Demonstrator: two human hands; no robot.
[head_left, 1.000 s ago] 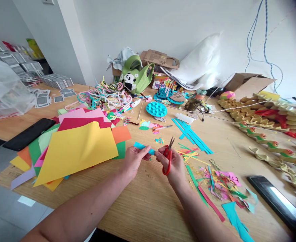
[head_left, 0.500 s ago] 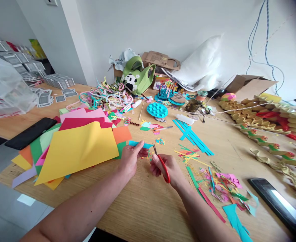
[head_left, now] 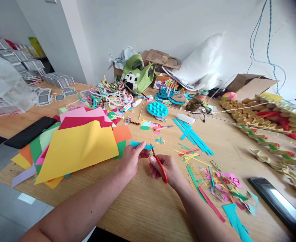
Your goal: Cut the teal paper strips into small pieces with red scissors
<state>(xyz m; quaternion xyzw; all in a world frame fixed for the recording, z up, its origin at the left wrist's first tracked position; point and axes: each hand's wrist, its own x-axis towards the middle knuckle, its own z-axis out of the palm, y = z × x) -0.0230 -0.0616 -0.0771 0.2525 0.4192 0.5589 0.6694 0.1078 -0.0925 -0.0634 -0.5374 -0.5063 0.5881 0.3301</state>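
Between the thumb and fingers of my left hand [head_left: 133,158] is a short blue paper strip [head_left: 135,144], its right end sticking out past the fingertips. My right hand [head_left: 164,168] is wrapped round the handles of red scissors [head_left: 161,167]. The scissor blades point up and to the left, and their tips are at the strip's right end. Whether the blades touch the paper cannot be made out. Small paper snippets [head_left: 160,141] lie just beyond the scissors.
Stacked coloured sheets [head_left: 82,151] and a black phone [head_left: 30,132] lie left. Blue strips [head_left: 194,136], paper scraps [head_left: 223,185] and another phone [head_left: 276,201] are right. Further back are a blue disc [head_left: 157,109], pipe cleaners [head_left: 107,94] and a green panda bag [head_left: 138,79].
My right hand and the scissors have shifted slightly left, so the tips now overlap the strip's right end. My left hand has moved slightly right with the strip.
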